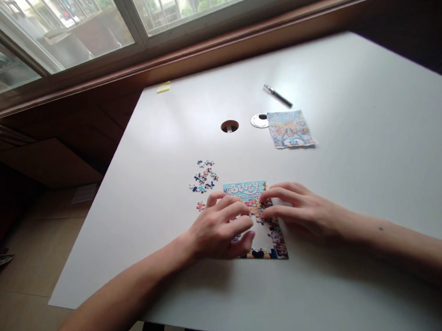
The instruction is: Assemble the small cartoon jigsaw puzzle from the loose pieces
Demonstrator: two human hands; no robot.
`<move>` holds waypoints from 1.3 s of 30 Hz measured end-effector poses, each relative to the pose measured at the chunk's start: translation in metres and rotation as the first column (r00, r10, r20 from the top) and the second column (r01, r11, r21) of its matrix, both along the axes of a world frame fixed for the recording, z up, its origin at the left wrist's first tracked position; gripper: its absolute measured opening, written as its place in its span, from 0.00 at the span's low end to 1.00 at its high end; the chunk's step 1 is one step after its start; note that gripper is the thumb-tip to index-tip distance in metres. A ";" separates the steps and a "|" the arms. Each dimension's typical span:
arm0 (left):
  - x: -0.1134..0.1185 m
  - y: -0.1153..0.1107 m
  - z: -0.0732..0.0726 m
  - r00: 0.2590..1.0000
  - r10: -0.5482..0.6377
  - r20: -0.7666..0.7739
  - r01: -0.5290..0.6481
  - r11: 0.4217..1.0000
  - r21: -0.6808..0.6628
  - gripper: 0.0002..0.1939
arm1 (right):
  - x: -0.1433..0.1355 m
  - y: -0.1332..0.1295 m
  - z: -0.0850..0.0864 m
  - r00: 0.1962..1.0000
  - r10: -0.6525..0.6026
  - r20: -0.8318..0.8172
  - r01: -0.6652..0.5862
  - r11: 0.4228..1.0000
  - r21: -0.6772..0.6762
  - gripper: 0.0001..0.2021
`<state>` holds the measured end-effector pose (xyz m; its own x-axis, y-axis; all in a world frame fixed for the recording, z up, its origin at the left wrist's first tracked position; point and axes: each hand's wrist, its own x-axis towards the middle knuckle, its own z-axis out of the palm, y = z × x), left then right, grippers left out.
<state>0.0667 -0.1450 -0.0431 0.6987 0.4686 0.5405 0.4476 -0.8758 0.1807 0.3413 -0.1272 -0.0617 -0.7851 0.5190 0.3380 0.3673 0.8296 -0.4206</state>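
A jigsaw puzzle [262, 241], partly filled in, lies on the white table under both hands. Its upper part shows "Bluey" lettering, and a white gap shows in its lower middle. My left hand [223, 226] is over the puzzle's left side, fingers bent and apart with the thumb away from them; no piece shows in it, though it hides part of the picture. From the right, my right hand [303, 207] reaches across the puzzle's edge, with two spread fingertips on or just above the filled-in pieces. Loose puzzle pieces [206, 178] lie beyond my left hand, including a red piece [200, 205] close to it.
Behind the puzzle lies a creased picture sheet [290, 129], overlapping a round metal cover [259, 121]. A dark pen [278, 95] rests farther back. The tabletop has a round cable hole [229, 126]. A yellow sticky note [163, 87] is at the far left edge, near the window.
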 end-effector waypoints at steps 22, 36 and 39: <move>-0.081 0.054 -0.005 0.951 0.279 -0.132 -0.297 0.945 -0.139 0.17 | 0.003 0.009 0.004 0.981 -0.082 -0.176 0.058 0.988 -0.140 0.10; -0.080 0.052 -0.002 0.929 0.308 -0.204 -0.338 0.932 -0.131 0.19 | 0.004 0.009 0.004 0.983 -0.071 -0.172 0.045 0.988 -0.148 0.10; -0.078 0.051 -0.002 0.920 0.285 -0.269 -0.331 0.933 -0.144 0.20 | 0.004 0.009 0.004 0.984 -0.073 -0.164 0.049 0.988 -0.144 0.10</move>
